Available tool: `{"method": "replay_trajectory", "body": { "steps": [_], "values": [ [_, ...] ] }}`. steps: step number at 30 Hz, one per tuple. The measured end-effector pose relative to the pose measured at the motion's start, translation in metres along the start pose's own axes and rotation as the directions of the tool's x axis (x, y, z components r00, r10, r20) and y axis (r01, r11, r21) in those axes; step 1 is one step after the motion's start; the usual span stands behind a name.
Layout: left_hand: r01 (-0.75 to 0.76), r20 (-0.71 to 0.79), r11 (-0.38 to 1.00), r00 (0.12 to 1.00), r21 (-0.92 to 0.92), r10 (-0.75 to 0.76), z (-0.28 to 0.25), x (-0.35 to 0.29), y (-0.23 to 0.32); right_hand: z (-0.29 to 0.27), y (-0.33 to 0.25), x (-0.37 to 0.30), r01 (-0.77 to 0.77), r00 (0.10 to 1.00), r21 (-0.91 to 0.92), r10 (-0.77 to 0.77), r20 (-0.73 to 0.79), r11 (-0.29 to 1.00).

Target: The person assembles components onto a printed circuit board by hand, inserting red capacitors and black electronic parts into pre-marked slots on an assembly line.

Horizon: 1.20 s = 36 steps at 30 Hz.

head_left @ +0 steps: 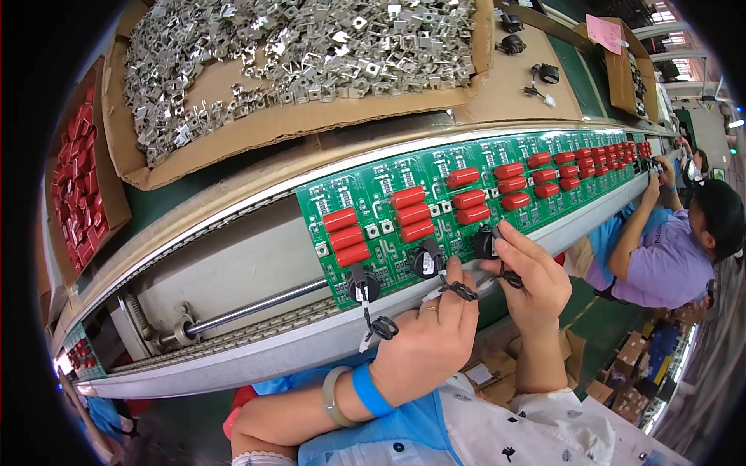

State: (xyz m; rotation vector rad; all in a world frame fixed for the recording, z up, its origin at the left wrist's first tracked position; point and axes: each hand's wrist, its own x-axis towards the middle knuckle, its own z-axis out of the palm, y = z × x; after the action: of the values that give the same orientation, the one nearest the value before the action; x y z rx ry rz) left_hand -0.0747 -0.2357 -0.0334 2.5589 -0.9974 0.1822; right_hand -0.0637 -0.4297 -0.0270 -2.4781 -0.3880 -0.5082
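Our right hand [535, 281] pinches a black round component [485, 243] at the third green board's [455, 239] near edge; our left hand's [426, 342] fingers lie together by a looped cable [458, 290], grip unclear. We should press squarely, keeping leads free. The component looks dark, squat, below red cylinders [469, 197].

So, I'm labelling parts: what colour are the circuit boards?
The circuit boards are green, best seen in the head view.
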Motion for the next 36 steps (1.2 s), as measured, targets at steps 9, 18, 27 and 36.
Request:
{"method": "replay_trajectory", "body": {
  "steps": [9, 18, 27, 36],
  "values": [
    [-0.065, 0.030, 0.998, 0.998, 0.026, 0.064, 0.000, -0.001, -0.006, 0.007, -0.004, 0.005, 0.002, 1.000, -0.061, -0.003, -0.016, 0.998],
    [-0.091, 0.008, 0.996, 0.996, 0.024, 0.091, 0.001, 0.000, -0.010, 0.012, -0.004, 0.004, -0.009, 0.999, -0.035, 0.008, -0.040, 0.999],
    [-0.097, 0.010, 0.995, 0.995, 0.032, 0.096, 0.002, -0.002, -0.009, 0.010, -0.009, 0.007, -0.001, 1.000, -0.093, -0.001, -0.015, 0.996],
    [-0.099, 0.003, 0.995, 0.995, 0.013, 0.099, -0.001, -0.001, -0.010, 0.008, -0.012, 0.011, -0.004, 1.000, -0.126, 0.007, 0.024, 0.992]
  ]
}}
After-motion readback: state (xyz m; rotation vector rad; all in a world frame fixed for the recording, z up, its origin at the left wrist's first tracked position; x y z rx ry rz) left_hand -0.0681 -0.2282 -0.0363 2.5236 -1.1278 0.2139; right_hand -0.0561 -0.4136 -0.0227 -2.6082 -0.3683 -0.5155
